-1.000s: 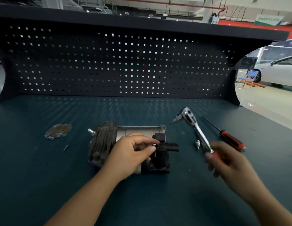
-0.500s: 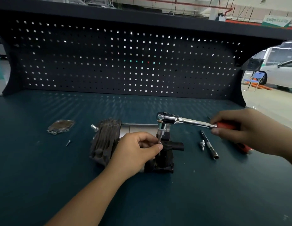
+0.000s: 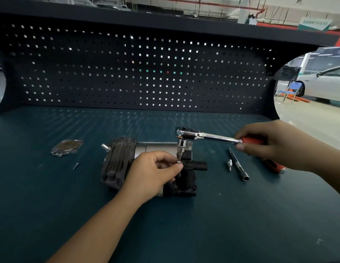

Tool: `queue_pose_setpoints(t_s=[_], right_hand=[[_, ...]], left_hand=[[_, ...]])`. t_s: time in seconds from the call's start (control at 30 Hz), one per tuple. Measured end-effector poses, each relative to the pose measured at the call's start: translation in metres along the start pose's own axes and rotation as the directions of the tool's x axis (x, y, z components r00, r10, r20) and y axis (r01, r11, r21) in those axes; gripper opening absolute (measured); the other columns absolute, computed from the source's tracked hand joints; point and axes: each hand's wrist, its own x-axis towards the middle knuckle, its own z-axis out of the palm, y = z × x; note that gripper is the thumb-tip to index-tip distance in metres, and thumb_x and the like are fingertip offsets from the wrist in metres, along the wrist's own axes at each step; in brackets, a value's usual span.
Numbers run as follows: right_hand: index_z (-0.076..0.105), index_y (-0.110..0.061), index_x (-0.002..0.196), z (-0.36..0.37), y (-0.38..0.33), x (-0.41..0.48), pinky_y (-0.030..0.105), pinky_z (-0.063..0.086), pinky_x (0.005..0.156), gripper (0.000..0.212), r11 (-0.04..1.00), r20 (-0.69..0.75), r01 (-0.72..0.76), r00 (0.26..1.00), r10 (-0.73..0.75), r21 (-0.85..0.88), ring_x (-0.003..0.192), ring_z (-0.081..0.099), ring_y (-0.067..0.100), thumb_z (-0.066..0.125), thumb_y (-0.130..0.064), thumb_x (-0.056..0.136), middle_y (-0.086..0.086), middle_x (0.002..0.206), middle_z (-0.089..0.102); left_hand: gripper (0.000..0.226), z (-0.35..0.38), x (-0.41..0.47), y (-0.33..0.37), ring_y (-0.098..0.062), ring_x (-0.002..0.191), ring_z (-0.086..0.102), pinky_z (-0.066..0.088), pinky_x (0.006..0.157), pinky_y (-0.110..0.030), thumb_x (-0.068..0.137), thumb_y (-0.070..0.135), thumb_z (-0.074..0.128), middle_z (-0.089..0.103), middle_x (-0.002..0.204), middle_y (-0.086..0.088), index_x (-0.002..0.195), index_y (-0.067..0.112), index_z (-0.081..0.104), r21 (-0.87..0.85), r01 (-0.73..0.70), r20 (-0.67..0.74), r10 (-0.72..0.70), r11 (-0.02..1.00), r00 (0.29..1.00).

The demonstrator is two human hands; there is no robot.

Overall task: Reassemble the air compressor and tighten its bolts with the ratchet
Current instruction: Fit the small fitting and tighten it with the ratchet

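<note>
Air compressor (image 3: 119,160) sits mid-bench (image 3: 184,234). L hand (image 3: 152,171) draped over it, thumb & forefinger pinching the bolt (image 3: 179,162) upright. R hand (image 3: 269,147) wrapped round the ratchet (image 3: 203,136) by its red grip, socket pointing down, tip right at bolt head. Extension bar (image 3: 238,165) lies just right of it.

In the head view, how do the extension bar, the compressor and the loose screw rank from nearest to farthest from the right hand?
1. The extension bar, lying just left of the right hand.
2. The compressor, in the middle.
3. The loose screw, far to the left.
</note>
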Motion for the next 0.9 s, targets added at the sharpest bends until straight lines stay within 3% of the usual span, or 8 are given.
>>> queue_pose_setpoints(t_s=[0.17, 0.37, 0.53, 0.7, 0.83, 0.9], right_hand=[[0.059, -0.040, 0.078, 0.001, -0.001, -0.002, 0.010, 0.040, 0.064, 0.003, 1.000, -0.015, -0.001, 1.000, 0.001, 0.004, 0.071, 0.056, 0.002, 0.060, -0.043, 0.076, -0.022, 0.081, 0.061], [0.064, -0.034, 0.082, -0.004, 0.001, 0.000, 0.009, 0.043, 0.061, 0.002, 0.998, 0.046, -0.047, 0.998, 0.048, -0.031, 0.063, 0.058, 0.005, 0.066, -0.033, 0.083, -0.023, 0.073, 0.063], [0.065, -0.035, 0.082, -0.011, -0.005, 0.004, 0.014, 0.045, 0.058, 0.002, 0.998, 0.102, -0.045, 0.993, 0.051, -0.054, 0.056, 0.061, 0.012, 0.065, -0.034, 0.084, -0.019, 0.068, 0.064], [0.059, -0.043, 0.078, -0.013, -0.018, 0.003, 0.011, 0.043, 0.058, 0.007, 0.996, 0.109, 0.005, 0.994, 0.005, -0.092, 0.058, 0.059, 0.003, 0.064, -0.041, 0.082, -0.023, 0.070, 0.062], [0.056, -0.045, 0.080, -0.014, -0.025, 0.000, 0.007, 0.041, 0.057, 0.020, 0.998, 0.139, -0.020, 0.990, 0.028, -0.054, 0.051, 0.055, -0.001, 0.050, -0.059, 0.066, -0.031, 0.059, 0.057], [0.056, -0.046, 0.081, -0.014, -0.023, -0.001, 0.007, 0.041, 0.057, 0.019, 0.998, 0.146, -0.046, 0.988, 0.054, -0.053, 0.052, 0.055, -0.002, 0.054, -0.058, 0.067, -0.030, 0.061, 0.058]], left_hand=[[0.013, 0.001, 0.000, -0.001, -0.005, 0.051, 0.063, 0.047, 0.051, -0.012, 0.077, 0.017, 0.076, 0.070, 0.062, 0.003, 0.069, 0.025, 0.069, 0.009, -0.010, -0.001, 0.010, 1.000, 1.000], [0.014, 0.001, 0.001, -0.002, -0.005, 0.051, 0.063, 0.048, 0.053, -0.013, 0.077, 0.017, 0.076, 0.070, 0.063, 0.003, 0.068, 0.026, 0.068, 0.002, -0.016, -0.005, 0.016, 1.000, 1.000], [0.015, 0.002, 0.000, 0.001, -0.003, 0.050, 0.062, 0.047, 0.051, -0.011, 0.077, 0.015, 0.076, 0.070, 0.064, 0.003, 0.070, 0.025, 0.068, -0.009, -0.023, -0.008, 0.022, 1.000, 1.000], [0.013, 0.001, -0.001, 0.002, -0.002, 0.054, 0.063, 0.047, 0.052, -0.011, 0.078, 0.017, 0.075, 0.070, 0.066, 0.008, 0.074, 0.027, 0.067, -0.006, -0.038, 0.009, 0.038, 0.999, 0.999], [0.019, -0.002, 0.005, 0.009, 0.010, 0.074, 0.062, 0.046, 0.060, -0.006, 0.076, 0.036, 0.066, 0.068, 0.083, 0.030, 0.093, 0.041, 0.058, -0.145, -0.088, 0.071, 0.099, 0.986, 0.993], [0.013, -0.001, 0.010, 0.014, 0.005, 0.068, 0.059, 0.043, 0.060, -0.006, 0.083, 0.032, 0.057, 0.072, 0.086, 0.020, 0.095, 0.034, 0.062, -0.218, -0.094, 0.128, 0.124, 0.971, 0.984]])
